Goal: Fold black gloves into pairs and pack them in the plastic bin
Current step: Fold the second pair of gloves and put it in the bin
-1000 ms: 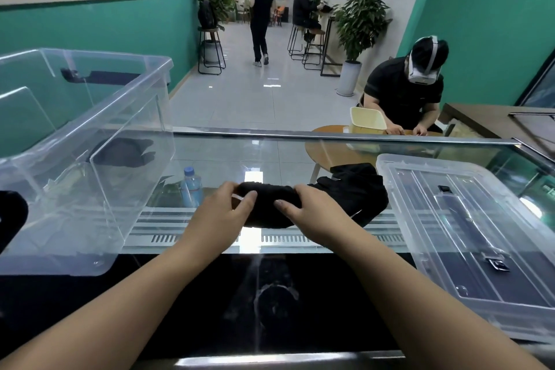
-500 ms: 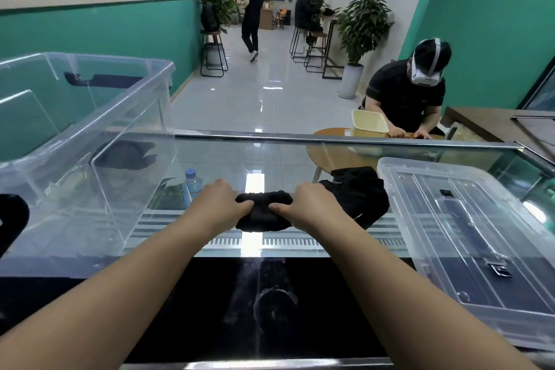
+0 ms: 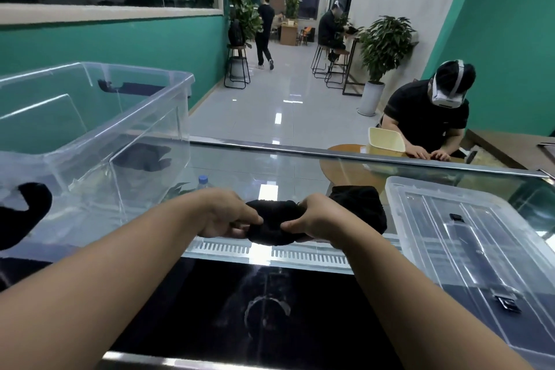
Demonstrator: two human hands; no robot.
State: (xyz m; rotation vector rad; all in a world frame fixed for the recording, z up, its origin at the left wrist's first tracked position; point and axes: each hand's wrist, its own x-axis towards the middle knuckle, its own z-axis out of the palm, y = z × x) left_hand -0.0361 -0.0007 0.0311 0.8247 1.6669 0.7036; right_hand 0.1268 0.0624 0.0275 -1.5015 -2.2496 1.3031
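Change since 1 s ago: both hands have drawn closer together and the bundle between them has gone from a long, smooth roll to a shorter, bunched lump; the view has also lifted slightly.

Item 1, glove bundle [image 3: 274, 224]: black, compact, held above the surface [image 3: 270, 315], directly between the 2 sets of fingers. Judged to be 1 pair being tucked into itself, with the fold close to finished.

Item 2, left hand [image 3: 223, 213]: fingers curled round the bundle's left end, thumb on top.

Item 3, right hand [image 3: 315, 221]: fingers curled round the right end, thumb pressed into the near side.

Item 4, loose gloves [image 3: 360, 207]: dark heap just beyond and right of the right fingers, resting on the surface, partly hidden by that hand. Count cannot be told.

Item 5, plastic bin [image 3: 126, 135]: clear, well to the left of the left fingers. 1 dark shape [image 3: 144, 156] shows through its wall, probably gloves already packed; whether it lies inside cannot be told.

Item 6, lid [image 3: 468, 237]: clear, flat, to the right of the right fingers.

Item 7, water bottle [image 3: 203, 181]: seen through the glass beyond the left fingers.

Task reading: bundle not yet in the bin; a move leftward would follow.
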